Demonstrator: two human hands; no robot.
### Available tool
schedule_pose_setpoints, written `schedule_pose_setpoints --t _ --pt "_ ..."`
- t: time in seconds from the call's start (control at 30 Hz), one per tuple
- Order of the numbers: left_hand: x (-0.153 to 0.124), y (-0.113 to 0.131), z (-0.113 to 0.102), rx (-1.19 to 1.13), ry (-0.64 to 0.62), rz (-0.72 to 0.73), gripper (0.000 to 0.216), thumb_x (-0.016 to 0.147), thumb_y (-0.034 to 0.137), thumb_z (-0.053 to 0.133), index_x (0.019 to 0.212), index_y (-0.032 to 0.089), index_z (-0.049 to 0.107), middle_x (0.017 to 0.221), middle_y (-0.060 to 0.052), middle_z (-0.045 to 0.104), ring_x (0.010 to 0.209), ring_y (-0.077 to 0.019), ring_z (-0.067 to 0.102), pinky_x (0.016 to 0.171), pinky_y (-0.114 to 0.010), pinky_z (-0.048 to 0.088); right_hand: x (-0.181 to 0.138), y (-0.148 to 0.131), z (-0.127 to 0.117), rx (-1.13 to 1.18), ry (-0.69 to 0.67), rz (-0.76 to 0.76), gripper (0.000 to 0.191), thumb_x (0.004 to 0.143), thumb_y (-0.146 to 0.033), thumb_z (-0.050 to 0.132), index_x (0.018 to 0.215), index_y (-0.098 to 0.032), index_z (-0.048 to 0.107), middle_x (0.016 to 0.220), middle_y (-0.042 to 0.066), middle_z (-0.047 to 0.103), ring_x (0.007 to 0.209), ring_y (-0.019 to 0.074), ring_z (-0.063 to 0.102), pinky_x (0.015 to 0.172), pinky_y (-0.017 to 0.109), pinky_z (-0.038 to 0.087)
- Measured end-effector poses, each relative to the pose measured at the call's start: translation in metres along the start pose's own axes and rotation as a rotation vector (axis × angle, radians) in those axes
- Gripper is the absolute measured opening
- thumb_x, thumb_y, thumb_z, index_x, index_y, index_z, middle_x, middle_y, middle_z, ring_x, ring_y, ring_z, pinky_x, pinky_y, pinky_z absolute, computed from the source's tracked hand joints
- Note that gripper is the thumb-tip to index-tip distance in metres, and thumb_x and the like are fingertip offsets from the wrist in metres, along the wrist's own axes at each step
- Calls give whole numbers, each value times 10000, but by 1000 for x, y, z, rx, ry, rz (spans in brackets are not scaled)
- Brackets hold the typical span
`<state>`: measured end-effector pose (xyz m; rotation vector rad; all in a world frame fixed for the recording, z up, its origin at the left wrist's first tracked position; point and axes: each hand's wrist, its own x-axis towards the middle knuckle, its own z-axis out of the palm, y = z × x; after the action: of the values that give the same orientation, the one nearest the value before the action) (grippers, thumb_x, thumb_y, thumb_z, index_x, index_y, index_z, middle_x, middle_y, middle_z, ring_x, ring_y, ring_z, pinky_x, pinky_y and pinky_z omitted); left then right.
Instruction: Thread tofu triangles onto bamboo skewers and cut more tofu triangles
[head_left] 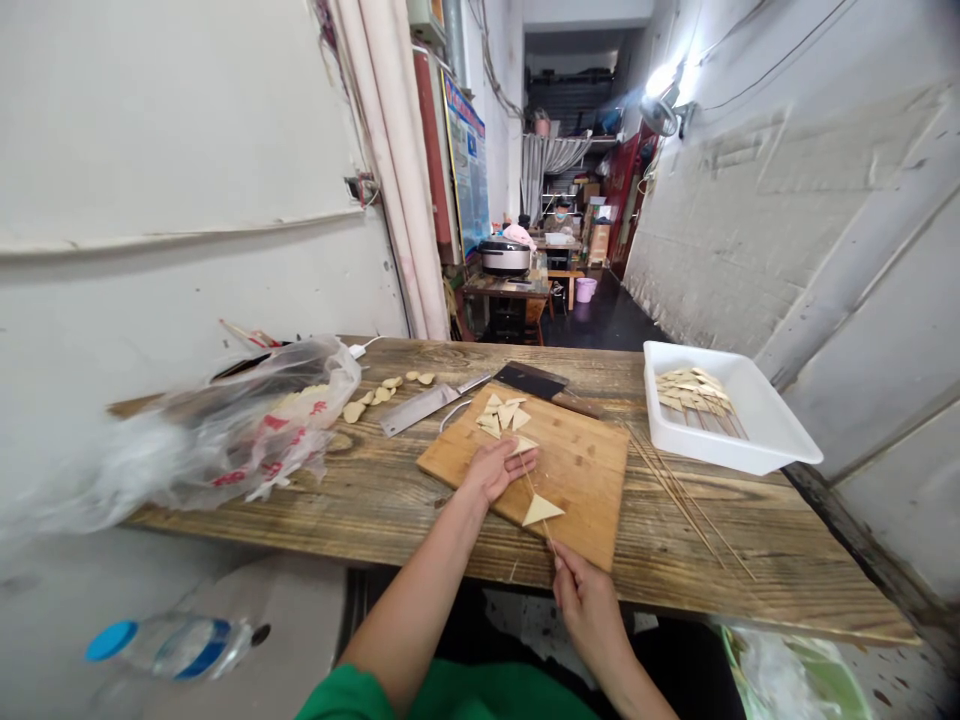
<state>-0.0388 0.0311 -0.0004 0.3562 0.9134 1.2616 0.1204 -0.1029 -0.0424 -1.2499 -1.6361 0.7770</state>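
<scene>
My right hand (589, 605), closed, grips the lower end of a thin wooden skewer (528, 478) near the table's front edge. Threaded on the skewer is a pale yellow triangular slice (541, 510), perhaps tofu. At the skewer's far end my left hand (495, 470) holds a second triangular slice (523, 445) between thumb and fingers; whether the tip has pierced it I cannot tell. Both hands work over a wooden cutting board (581, 460). Several more triangular slices (491, 412) lie in a loose pile on its far left part.
Behind the board lie a cleaver (424, 408) and a dark-bladed knife (532, 380). Rounded pale pieces (358, 408) and a plastic bag (277, 430) are left. Loose skewers (682, 495) and a white tray (750, 450) of skewered slices are right. A person (560, 215) sits far back.
</scene>
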Motion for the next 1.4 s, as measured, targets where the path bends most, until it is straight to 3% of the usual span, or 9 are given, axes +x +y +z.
schedule_pose_setpoints --t 0.47,0.77,1.03,1.4 --pt "1 -2 -3 16 -27 8 85 789 83 559 797 123 484 796 -102 656 771 -219 670 794 -420 518 8 -9 8 -64 -43 -8 421 888 -370 355 1050 -122 654 579 49 645 483 150 585 493 222 485" --pt "0 -1 -2 5 -34 11 78 789 79 556 796 114 486 816 -123 652 759 -226 669 791 -433 513 13 -13 13 -141 -32 -56 359 872 -246 341 1063 -133 624 653 58 674 601 177 640 579 251 513" --pt "2 -2 -5 -2 -50 4 81 786 94 570 812 114 496 836 -132 659 786 -227 666 795 -428 512 20 -10 17 -214 -25 -87 366 870 -224 319 1036 -92 617 844 137 703 726 199 674 669 272 521" --pt "-1 -1 -1 19 -26 -3 72 800 100 545 773 129 485 758 -91 661 716 -198 672 739 -366 536 32 -13 22 -308 -57 -66 387 852 -170 301 1058 -48 605 866 163 701 756 209 674 685 288 519"
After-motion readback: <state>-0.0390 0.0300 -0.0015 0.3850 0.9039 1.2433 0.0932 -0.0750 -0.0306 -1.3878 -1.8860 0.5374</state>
